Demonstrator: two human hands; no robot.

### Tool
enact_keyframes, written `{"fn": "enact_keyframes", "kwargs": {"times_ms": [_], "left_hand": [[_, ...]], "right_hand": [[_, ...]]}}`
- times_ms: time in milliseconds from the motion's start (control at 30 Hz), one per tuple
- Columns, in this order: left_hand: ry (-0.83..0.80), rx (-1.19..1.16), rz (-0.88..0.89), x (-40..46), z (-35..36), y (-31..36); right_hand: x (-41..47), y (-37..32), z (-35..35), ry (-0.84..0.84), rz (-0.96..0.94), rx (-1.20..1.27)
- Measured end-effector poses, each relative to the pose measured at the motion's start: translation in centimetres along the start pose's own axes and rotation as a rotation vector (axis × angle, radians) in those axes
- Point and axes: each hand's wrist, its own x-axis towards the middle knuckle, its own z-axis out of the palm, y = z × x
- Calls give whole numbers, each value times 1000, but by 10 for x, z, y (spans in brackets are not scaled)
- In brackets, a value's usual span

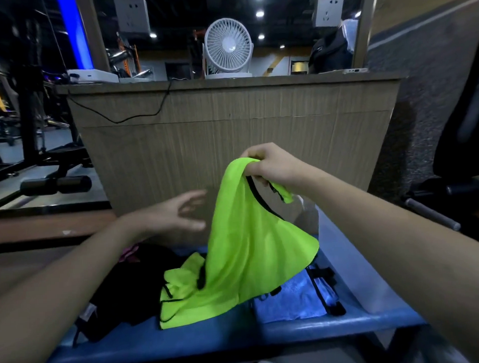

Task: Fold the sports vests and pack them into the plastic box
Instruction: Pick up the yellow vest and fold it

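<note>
While the wooden counter (231,143) fills twelve o'clock, a blue tabletop (346,324) at six carries a black garment (122,288) at eight, a blue vest (291,299) at five and a neon-green vest (249,249). The right hand (273,166) pinches its strap aloft; the left hand (177,213), blurred, spreads released fingers just beside it. No writing is legible.

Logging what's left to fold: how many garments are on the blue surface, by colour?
Neon green vest: 1, lifted at one end by the right hand
Blue vest: 1
Black garment: 1 pile, count inside unclear
Pink fabric: 1 scrap showing, mostly hidden
Total: 4 visible
</note>
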Motion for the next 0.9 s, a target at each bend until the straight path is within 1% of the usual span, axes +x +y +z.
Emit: {"fn": "enact_keyframes", "kwargs": {"times_ms": [33,133,200,233,300,333,400,433,467,567,600,667,733,800,900], "left_hand": [[16,-52,49,4,6,17],[156,-111,190,23,19,73],[255,-33,183,32,17,90],[269,10,148,32,15,90],[192,77,86,34,13,86],[154,125,85,33,14,84],[140,209,85,31,17,84],[152,207,76,30,18,82],[161,158,65,28,18,83],[159,-117,60,20,12,92],[161,-203,85,18,8,96],[188,-336,161,15,0,105],[235,-400,224,12,-10,114],[284,-420,255,10,-17,123],[375,-435,279,7,-25,131]], "right_hand": [[1,-3,5,-21,-15,-19],[0,-7,21,-46,-48,15],[0,-5,26,-29,-46,100],[-1,-1,27,-18,-44,145],[-3,8,24,-8,-39,208],[-4,13,22,-11,-33,219],[-8,22,21,-32,-14,221],[-10,26,21,-42,-5,225],[-13,30,22,-50,5,231],[-18,44,28,-92,33,248],[-20,47,31,-138,46,263],[-26,53,39,-295,88,272],[-30,59,51,-428,127,263],[-34,65,63,-464,169,288],[-38,76,78,-467,203,287]]}}
